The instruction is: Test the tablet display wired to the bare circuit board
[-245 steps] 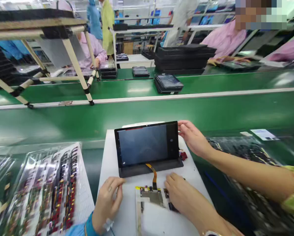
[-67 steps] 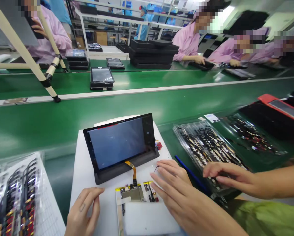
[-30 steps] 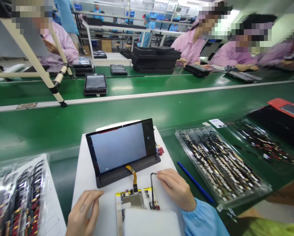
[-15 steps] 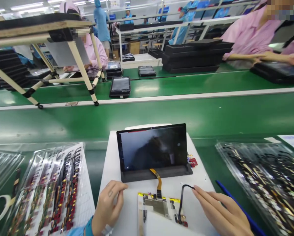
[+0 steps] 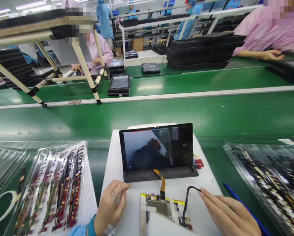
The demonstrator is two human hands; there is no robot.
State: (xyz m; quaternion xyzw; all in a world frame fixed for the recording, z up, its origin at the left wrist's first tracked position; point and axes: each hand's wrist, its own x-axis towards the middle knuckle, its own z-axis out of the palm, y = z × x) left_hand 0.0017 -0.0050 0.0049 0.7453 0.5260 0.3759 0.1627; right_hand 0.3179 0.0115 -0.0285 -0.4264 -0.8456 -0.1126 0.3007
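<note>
A green conveyor belt [image 5: 186, 111] runs left to right beyond a white work mat [image 5: 112, 173], with plastic parts trays [image 5: 55, 190] close on its left and right. On the mat, a dark tablet [image 5: 157, 150] leans with its long axis left to right and its screen toward the person. A ribbon cable [image 5: 162, 183] runs nearward to a circuit board [image 5: 159, 208]. The left hand [image 5: 110, 206] lies loosely curled beside the board, holding nothing; the right hand [image 5: 228, 213] pinches the end of a thin black cable [image 5: 186, 203] between its fingertips, just right of the board.

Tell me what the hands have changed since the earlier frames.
The right hand reached over to the clear tray of cables and came back pinching a thin black cable, its lower end now at the circuit board's lower right corner. The left hand, the tablet and its orange flex cable stayed as they were.
</note>
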